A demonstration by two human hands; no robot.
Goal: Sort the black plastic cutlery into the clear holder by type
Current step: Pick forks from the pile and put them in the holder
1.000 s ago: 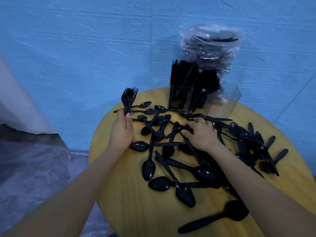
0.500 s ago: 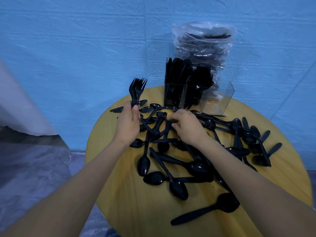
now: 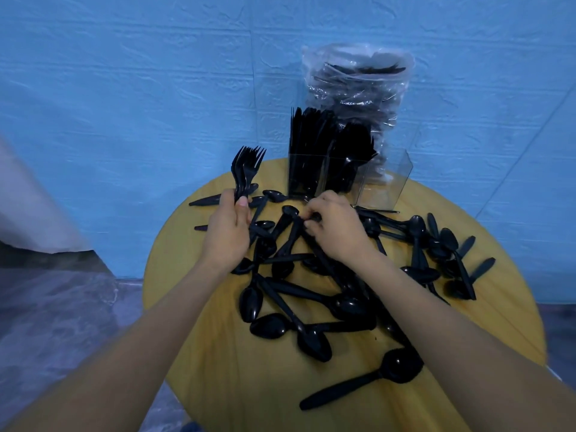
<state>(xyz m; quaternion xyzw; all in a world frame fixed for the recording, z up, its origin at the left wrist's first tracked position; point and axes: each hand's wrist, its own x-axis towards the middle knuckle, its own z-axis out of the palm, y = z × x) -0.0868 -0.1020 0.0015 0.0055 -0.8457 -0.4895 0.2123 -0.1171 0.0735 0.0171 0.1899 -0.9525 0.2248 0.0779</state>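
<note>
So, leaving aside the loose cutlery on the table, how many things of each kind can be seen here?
Hands: 2 (left hand, right hand)
Fork bundle, held in the left hand: 1
Clear holder: 1
Plastic bag of cutlery: 1
Round table: 1
Total: 6

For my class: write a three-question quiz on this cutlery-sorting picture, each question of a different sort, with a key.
1. True or false: the left hand holds a bunch of forks upright.
2. Which compartment of the clear holder looks empty? A) left B) middle C) right
3. Fill in: the loose cutlery on the yellow table near the right hand is mostly ____.

Key: 1 true. 2 C. 3 spoons.
</note>
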